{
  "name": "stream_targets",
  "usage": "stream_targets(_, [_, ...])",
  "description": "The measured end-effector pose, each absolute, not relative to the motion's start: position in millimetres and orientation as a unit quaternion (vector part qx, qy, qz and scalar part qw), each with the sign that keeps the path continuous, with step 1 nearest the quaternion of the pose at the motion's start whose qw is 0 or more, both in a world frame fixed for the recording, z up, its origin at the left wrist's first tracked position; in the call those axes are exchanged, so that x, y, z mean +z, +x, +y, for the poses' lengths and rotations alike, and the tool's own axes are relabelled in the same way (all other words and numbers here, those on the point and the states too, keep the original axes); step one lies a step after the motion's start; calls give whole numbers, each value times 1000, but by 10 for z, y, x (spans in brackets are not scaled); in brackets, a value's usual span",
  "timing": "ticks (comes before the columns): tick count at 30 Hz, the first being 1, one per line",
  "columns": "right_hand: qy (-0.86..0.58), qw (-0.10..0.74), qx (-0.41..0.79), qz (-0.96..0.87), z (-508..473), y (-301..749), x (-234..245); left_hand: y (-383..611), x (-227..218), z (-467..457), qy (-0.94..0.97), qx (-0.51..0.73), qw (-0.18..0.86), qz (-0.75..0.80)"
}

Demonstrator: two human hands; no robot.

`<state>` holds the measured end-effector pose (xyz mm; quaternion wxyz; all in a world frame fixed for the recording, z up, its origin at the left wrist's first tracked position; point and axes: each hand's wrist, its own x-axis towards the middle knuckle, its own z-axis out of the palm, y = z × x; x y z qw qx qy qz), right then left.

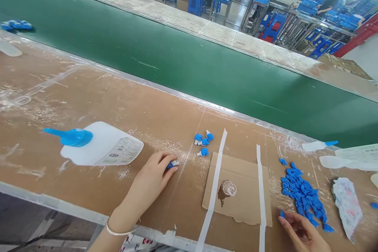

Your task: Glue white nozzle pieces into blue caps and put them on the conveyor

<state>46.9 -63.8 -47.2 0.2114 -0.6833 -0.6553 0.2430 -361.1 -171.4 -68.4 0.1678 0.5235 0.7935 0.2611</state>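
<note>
Gripping in the left hand (152,174), between thumb and forefinger, a blue-and-grey plastic piece (171,165): pairing a chunky moulded blue body with a flat pale tab. Resting low, close to the brown tabletop (118,98), left of the cardboard sheet (245,169). Pinching in the right hand (314,234), between thumb and fingertips, a small blue plastic part (282,213), just right of the cardboard and near the heap of blue parts (302,193). Curling the other right fingers loosely.

Noting materials: lying matte and ragged-edged along the near side, the cardboard; running down across it, two white tape strips (217,181); sitting between them, a small round clear cup (229,188). Lying just beyond the left fingers, four blue-and-white pieces (203,141). Showing scuffs and whitish streaks, the tabletop. Lying further left, a translucent white bottle (103,145), tapering its blue nozzle leftward.

Noting orientation: pointing rightward, away from the left palm, the pale tab; running roughly left to right, rising slightly at the tab, the long axis. Appearing roughly upright in the right fingertips, the small blue part, though being mostly covered.
</note>
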Motion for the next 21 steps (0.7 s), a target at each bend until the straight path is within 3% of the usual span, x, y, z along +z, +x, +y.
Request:
stream_targets(8, [-487, 233, 243, -806, -887, -694, -172, -3529, -640, -1791, 640, 262, 174, 701])
stream_targets(16, [-476, 167, 218, -835, -776, -980, -138, -3279, -236, -1634, 474, 59, 275, 835])
stream_targets(21, [-502, 215, 287, -787, -809, -972, -48, -3172, -372, -1543, 513, 164, 242, 807])
